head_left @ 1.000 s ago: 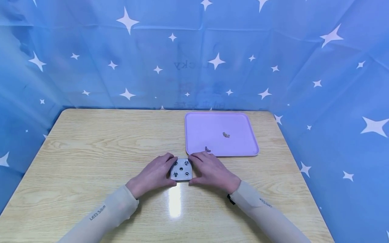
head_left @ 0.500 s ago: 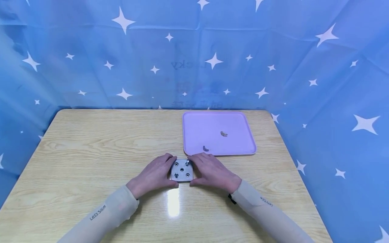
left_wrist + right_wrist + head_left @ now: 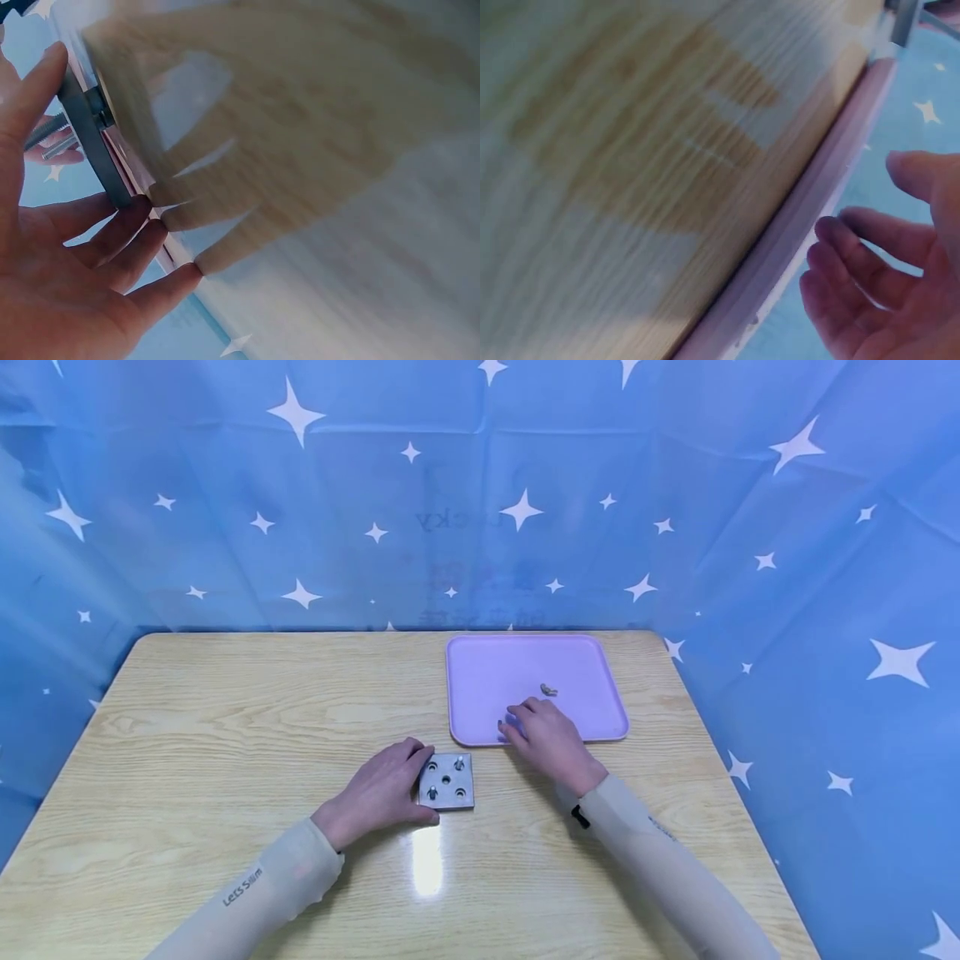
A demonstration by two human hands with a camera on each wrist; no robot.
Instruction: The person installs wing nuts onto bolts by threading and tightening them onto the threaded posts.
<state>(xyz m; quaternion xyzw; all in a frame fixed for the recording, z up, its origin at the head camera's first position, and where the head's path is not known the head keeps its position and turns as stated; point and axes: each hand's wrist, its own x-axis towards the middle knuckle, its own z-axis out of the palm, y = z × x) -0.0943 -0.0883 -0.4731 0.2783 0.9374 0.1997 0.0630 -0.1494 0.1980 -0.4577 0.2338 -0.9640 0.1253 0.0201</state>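
Observation:
A square grey metal plate (image 3: 450, 796) with several holes lies on the table, two bolts standing up out of it. My left hand (image 3: 382, 789) grips the plate by its left side, thumb at the near edge and fingers at the far one. In the left wrist view the plate (image 3: 91, 142) shows edge-on between thumb and index finger. My right hand (image 3: 551, 743) reaches over the near rim of the purple tray (image 3: 495, 672). Its fingers are loosely bent, the thumb apart from them, with nothing seen between. A small dark piece (image 3: 500, 724) shows at its fingertips.
Farther back in the tray lies a small cluster of brownish metal pieces (image 3: 548, 690). The wooden table (image 3: 262, 710) ends at a blue star-patterned curtain (image 3: 337, 485) at the back and sides.
My right hand has left the plate's right side and moved up and right over the tray's near part. The left hand still holds the plate. The head view has shifted slightly.

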